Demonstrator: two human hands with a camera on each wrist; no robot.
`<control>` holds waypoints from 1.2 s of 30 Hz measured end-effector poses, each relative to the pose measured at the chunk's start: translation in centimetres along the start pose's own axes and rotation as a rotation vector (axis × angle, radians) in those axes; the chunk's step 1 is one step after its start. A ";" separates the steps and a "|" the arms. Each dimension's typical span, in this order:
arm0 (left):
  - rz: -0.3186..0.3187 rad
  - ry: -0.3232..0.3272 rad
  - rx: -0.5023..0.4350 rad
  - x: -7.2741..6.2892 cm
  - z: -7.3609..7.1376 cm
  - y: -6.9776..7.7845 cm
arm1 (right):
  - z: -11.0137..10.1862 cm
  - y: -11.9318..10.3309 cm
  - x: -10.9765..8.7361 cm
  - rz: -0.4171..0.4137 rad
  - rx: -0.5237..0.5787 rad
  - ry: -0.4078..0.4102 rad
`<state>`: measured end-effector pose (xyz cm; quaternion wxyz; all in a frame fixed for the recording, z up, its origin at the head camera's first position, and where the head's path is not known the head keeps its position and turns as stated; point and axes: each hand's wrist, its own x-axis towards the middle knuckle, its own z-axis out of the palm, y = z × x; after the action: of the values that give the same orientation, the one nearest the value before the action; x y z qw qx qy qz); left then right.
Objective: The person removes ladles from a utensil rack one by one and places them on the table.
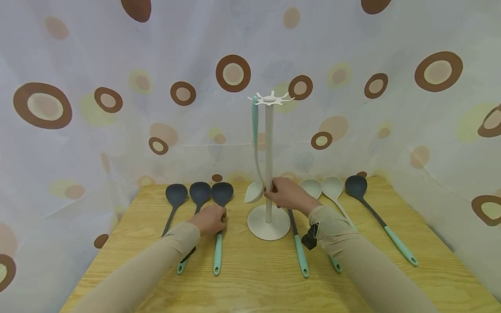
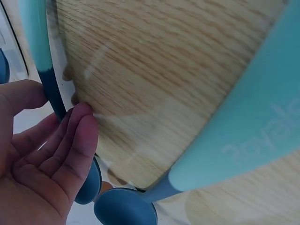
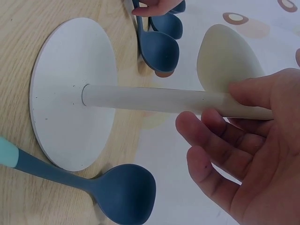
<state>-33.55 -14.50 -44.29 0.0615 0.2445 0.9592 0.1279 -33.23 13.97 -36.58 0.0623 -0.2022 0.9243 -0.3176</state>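
Observation:
My right hand [image 1: 291,194] grips the pole of a white utensil stand [image 1: 269,148], thumb on one side and fingers on the other, as the right wrist view shows. From the hooked top hangs a white ladle [image 1: 255,191] with a teal handle, its bowl close to that hand. To the left, my left hand [image 1: 211,219] pinches the dark shaft of a ladle [image 1: 222,193] lying on the table. Its teal handle [image 1: 217,261] points toward me. In the left wrist view the thumb and fingertips [image 2: 84,117] meet around that shaft.
Two more dark ladles [image 1: 176,194] lie at left, partly under my sleeve. Right of the stand are two white ladles [image 1: 332,187], a dark one [image 1: 355,187], and another dark ladle [image 3: 124,194] whose bowl my right hand hides in the head view. A patterned curtain [image 1: 219,39] surrounds the wooden table [image 1: 242,287].

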 end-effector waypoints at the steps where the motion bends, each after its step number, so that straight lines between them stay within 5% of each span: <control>1: -0.008 0.001 -0.006 0.0 0.0 0.0 | 0.0 0.0 0.0 0.003 -0.002 0.002; 15: 0.006 0.049 0.008 -0.2 0.0 -0.3 | 1.1 -0.4 -0.3 0.069 -0.137 0.153; 20: -0.015 0.117 0.027 0.0 -0.7 0.3 | 1.1 -0.5 -0.2 0.060 -0.139 0.152; 25: 0.008 0.256 -0.009 0.6 -2.6 2.2 | 0.7 -0.6 -0.1 0.063 -0.101 0.114; 31: 0.037 0.429 -0.195 1.3 -6.0 6.0 | 0.2 -0.5 0.1 0.055 -0.066 0.066; 36: 0.115 0.533 -0.243 2.0 -8.4 8.9 | -0.1 -0.4 0.3 0.044 -0.020 0.030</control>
<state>-32.80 -7.80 -33.87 -0.1708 0.2471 0.9038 0.3049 -33.43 13.63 -36.27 0.0534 -0.1779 0.9324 -0.3102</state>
